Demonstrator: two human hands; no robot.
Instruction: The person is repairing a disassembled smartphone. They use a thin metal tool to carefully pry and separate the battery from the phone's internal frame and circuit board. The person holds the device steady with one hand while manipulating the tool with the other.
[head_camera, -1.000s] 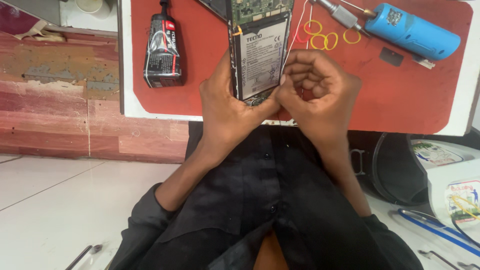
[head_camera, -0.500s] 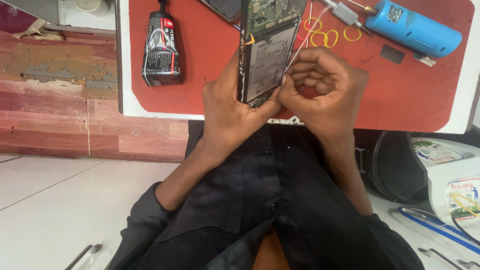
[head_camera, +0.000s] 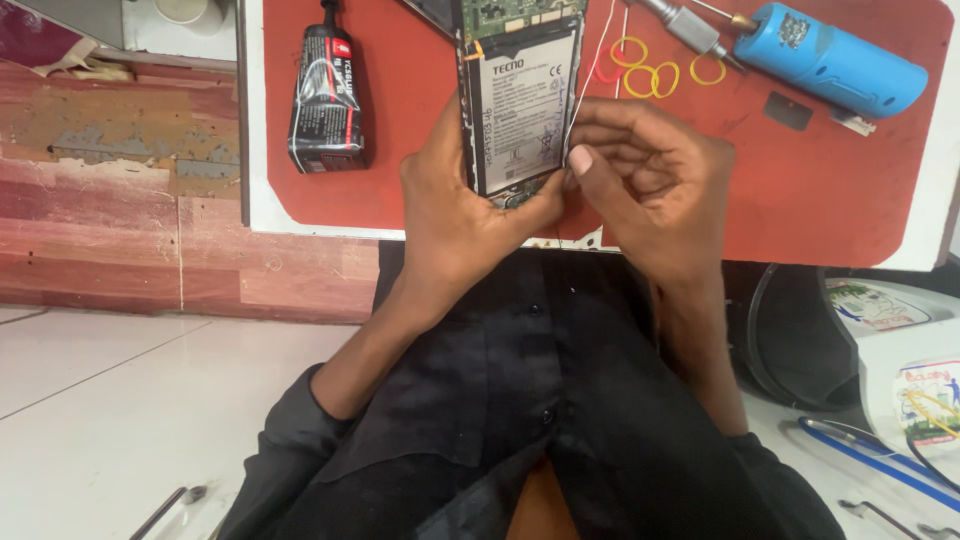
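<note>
A: Where was the opened phone?

B: Above the red mat, back cover off, battery facing up; its long axis ran away from the body; the glue tube lay left of the phone, the blue tool well to its right.

A: And the hands?

B: The left hand clasped the phone's lower left edge; the right hand was curled, thumb and fingers pressed together at the phone's right edge, seemingly on a thin white wire.
</note>
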